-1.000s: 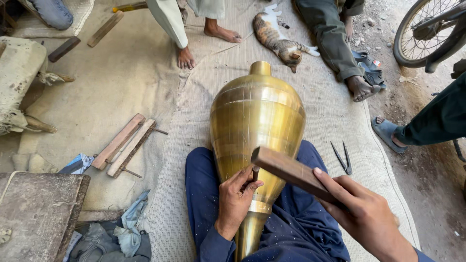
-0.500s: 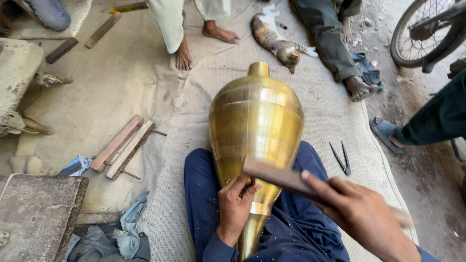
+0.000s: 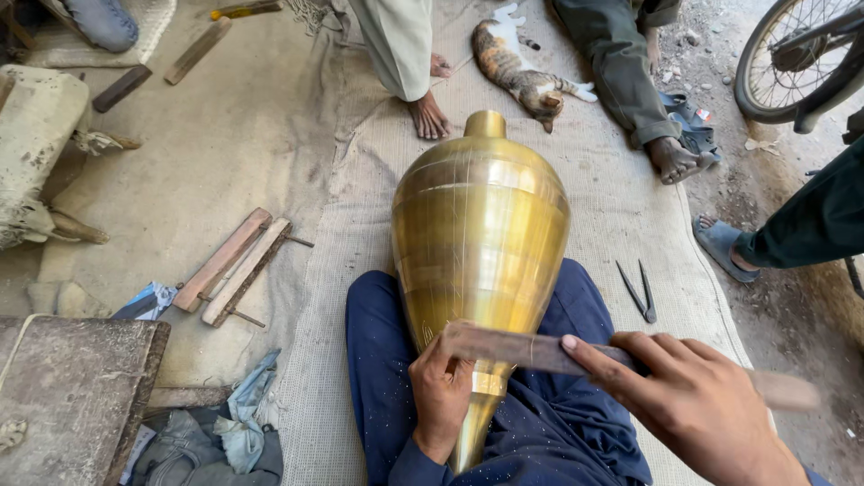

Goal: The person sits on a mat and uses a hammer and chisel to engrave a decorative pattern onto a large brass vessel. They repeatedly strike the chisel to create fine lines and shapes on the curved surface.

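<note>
A large brass vessel lies across the seated person's lap on a woven mat. The left hand wraps its fingers around the narrow neck. The right hand grips a flat wooden bar, fingers closed, resting against the vessel's lower body.

Golden brass vase, navy speckled trousers, calico cat, beige woven mat

Floor-mat metalcraft workshop: brass vessel, shears
</note>
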Demonstrator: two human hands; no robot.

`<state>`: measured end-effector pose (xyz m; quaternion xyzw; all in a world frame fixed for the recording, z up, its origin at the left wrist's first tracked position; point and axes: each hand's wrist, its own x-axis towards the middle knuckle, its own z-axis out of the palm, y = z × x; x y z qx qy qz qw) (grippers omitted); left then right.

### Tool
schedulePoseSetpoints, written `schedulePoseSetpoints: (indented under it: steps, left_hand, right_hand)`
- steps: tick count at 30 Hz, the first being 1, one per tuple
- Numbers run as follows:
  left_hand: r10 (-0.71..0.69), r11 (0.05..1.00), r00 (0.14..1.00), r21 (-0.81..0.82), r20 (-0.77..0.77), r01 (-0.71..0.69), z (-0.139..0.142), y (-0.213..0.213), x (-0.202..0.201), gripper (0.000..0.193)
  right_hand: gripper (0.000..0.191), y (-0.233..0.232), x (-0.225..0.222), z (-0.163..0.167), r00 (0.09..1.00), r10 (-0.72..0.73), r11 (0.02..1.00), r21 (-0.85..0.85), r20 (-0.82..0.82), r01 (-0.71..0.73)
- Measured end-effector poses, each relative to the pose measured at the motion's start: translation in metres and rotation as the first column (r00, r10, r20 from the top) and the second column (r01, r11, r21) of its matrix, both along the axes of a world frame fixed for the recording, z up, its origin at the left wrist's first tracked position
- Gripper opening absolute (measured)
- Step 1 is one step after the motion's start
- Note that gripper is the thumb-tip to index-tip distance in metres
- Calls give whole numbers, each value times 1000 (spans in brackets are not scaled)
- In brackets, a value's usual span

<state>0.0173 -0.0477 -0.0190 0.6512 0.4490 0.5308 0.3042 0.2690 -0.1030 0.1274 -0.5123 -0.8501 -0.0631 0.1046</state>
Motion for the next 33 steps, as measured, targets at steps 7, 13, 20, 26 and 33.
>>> schedulePoseSetpoints:
  steps: [7, 13, 20, 26, 33]
  left_hand:
    - [46, 994, 998, -97, 47, -42, -6, -8, -2, 46]
    - [123, 992, 989, -9, 79, -122, -9, 11, -17, 44]
    - [-277, 952, 957, -114, 85, 285, 20, 60, -21, 46]
    - [-495, 867, 840, -61, -223, 495, 44, 85, -18, 47]
    - [-541, 829, 781, -40, -313, 558, 55, 90, -18, 43]
  right_hand:
    - [78, -11, 0, -18, 954, -244, 905, -312, 174, 288]
    - [95, -18, 9, -59, 645, -515, 833, -506, -565, 223]
    - [95, -20, -13, -143, 460, -696, 705, -644, -551, 296]
    - [100, -29, -15, -161, 447, -778, 622, -642, -442, 448]
    - [87, -21, 6, -141, 540, -540, 838, -353, -646, 416]
